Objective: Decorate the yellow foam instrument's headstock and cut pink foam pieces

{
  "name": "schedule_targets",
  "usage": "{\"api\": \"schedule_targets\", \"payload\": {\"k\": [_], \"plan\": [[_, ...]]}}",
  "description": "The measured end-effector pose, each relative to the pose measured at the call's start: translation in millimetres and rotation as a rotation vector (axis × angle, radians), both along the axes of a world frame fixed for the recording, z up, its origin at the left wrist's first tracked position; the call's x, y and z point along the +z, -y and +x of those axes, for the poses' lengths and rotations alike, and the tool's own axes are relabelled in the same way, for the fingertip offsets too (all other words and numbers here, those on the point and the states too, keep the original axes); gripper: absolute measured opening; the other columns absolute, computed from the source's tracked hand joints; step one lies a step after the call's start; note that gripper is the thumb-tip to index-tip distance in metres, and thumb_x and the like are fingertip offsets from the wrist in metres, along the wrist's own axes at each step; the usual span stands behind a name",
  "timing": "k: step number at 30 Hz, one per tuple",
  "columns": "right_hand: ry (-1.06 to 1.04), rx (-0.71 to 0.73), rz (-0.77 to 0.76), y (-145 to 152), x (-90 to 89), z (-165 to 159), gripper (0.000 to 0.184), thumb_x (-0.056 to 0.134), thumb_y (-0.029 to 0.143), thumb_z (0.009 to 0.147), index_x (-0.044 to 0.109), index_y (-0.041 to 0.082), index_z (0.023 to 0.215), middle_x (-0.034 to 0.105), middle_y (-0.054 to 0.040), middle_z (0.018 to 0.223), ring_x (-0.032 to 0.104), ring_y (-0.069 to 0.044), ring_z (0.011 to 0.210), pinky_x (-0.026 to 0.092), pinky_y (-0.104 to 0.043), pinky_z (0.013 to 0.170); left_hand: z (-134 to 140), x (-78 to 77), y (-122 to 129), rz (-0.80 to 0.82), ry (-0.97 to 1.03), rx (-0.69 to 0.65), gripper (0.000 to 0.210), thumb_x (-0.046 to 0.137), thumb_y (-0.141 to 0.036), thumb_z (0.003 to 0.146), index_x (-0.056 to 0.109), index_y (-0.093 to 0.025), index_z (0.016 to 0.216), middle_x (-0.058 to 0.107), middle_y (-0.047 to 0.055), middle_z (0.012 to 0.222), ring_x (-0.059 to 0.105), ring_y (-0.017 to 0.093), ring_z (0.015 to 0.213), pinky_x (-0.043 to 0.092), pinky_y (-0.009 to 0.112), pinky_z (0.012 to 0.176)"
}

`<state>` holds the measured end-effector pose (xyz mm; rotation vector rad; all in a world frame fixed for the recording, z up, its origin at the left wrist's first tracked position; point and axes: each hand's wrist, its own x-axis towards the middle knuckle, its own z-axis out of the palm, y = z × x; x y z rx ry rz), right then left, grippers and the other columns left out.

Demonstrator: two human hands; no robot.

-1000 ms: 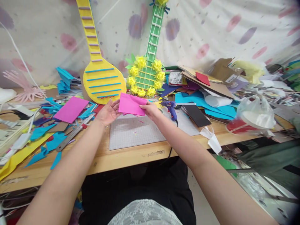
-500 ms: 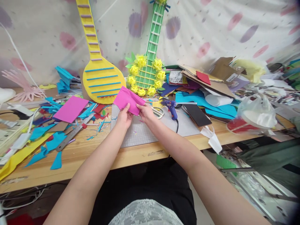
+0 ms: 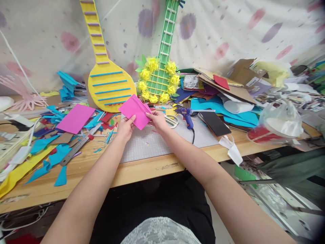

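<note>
Magenta leads off at left: a flat sheet (image 3: 75, 118) lies over blue scraps (image 3: 59, 154), a metal ruler (image 3: 80, 144) just to its near right. Moving right, here comes the change! The left hand (image 3: 125, 128), palm spread beside the paper a second ago, now pinches the near left edge of the pink piece (image 3: 133, 110). That piece tilts above the grey mat (image 3: 142, 149), its right side creased or layered, can't tell which. Over on its right edge, the right hand (image 3: 157, 120) keeps its own pinching grip. Two hands on it now: steadier control, I'd judge, than one alone. Farther right, scissors (image 3: 172, 121), a blue glue gun (image 3: 186, 117) and a dark phone (image 3: 214, 122) lie untouched across the surface (image 3: 213, 152).
</note>
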<state>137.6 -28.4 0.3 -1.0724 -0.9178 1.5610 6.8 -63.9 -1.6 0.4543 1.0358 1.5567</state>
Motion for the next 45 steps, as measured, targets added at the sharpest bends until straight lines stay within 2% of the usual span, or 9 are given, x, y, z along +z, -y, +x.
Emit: {"api": "schedule_targets", "payload": {"k": [6,13,20,23,27,31,37,40,45], "plan": [[-0.034,0.0,0.012,1.8,-3.3,-12.1,0.027,0.071,0.023,0.065,0.045,0.017,0.068,0.054,0.0059,0.062,0.054,-0.007,0.059,0.051,-0.024,0.062,-0.7,-5.9,2.4,0.102,0.117,-0.019,0.017,0.068,-0.018,0.075,0.064,-0.017,0.091,0.072,0.004,0.093,0.067,0.015,0.088,0.052,0.027,0.086],[0.063,0.002,0.044,2.4,1.1,-9.5,0.019,0.067,0.015,0.071,0.049,0.016,0.066,0.056,0.0054,0.057,0.056,-0.007,0.054,0.051,-0.023,0.059,-1.9,-11.4,0.5,0.041,0.026,0.124,0.012,0.07,-0.01,0.071,0.066,-0.017,0.081,0.072,0.001,0.08,0.068,0.014,0.084,0.052,0.027,0.086],[0.227,0.001,0.107,-10.5,2.5,23.8,0.015,0.065,0.016,0.075,0.051,0.016,0.069,0.064,-0.0004,0.063,0.061,-0.009,0.057,0.052,-0.022,0.061,-15.4,-6.0,6.5,0.058,0.0,0.108,0.011,0.065,-0.004,0.073,0.066,-0.015,0.076,0.072,0.001,0.074,0.067,0.011,0.072,0.052,0.023,0.081],[0.588,-0.009,0.218,-12.8,6.1,50.4,0.008,0.059,0.018,0.078,0.052,0.017,0.075,0.065,-0.002,0.069,0.062,-0.011,0.063,0.051,-0.026,0.064,-16.6,-4.2,8.9,0.042,0.014,0.086,0.012,0.064,-0.004,0.074,0.066,-0.014,0.079,0.071,0.001,0.074,0.067,0.01,0.067,0.054,0.024,0.079],[1.441,0.058,0.41,-7.1,14.8,88.1,0.011,0.054,0.013,0.077,0.059,0.016,0.086,0.067,-0.0114,0.093,0.062,-0.023,0.091,0.047,-0.035,0.079,-19.3,-3.8,7.8,0.003,0.093,0.056,0.015,0.06,-0.002,0.077,0.065,-0.015,0.083,0.071,0.0,0.074,0.067,0.009,0.064,0.055,0.022,0.075],[1.8,0.288,0.462,-0.2,13.4,102.1,0.025,0.053,0.012,0.074,0.06,0.008,0.098,0.062,-0.0209,0.107,0.058,-0.029,0.102,0.045,-0.034,0.082,-22.4,-0.5,5.5,-0.059,0.191,0.021,0.019,0.049,0.0,0.083,0.063,-0.013,0.084,0.07,0.002,0.071,0.067,0.009,0.061,0.056,0.017,0.067],[1.92,0.246,0.451,-4.1,4.0,87.7,0.034,0.049,0.012,0.078,0.055,0.002,0.11,0.062,-0.0244,0.106,0.06,-0.03,0.1,0.044,-0.034,0.081,-24.1,8.4,10.7,-0.156,0.263,0.01,0.018,0.047,-0.002,0.086,0.062,-0.012,0.088,0.068,0.002,0.065,0.066,0.009,0.055,0.055,0.014,0.057],[1.913,0.277,0.422,-5.3,9.8,84.3,0.031,0.052,0.014,0.077,0.056,0.005,0.107,0.062,-0.0236,0.108,0.06,-0.028,0.1,0.045,-0.031,0.079,-25.4,8.5,11.4,-0.143,0.278,0.024,0.02,0.046,-0.001,0.086,0.062,-0.011,0.094,0.069,0.002,0.067,0.067,0.01,0.057,0.056,0.015,0.059],[1.72,0.241,0.409,-1.5,26.8,93.2,0.049,0.061,0.021,0.072,0.051,0.011,0.119,0.063,-0.0164,0.107,0.061,-0.025,0.093,0.044,-0.029,0.073,-27.9,6.9,8.6,-0.148,0.294,0.049,0.026,0.047,-0.002,0.086,0.06,-0.011,0.106,0.07,0.002,0.067,0.067,0.01,0.056,0.057,0.017,0.06]]}}
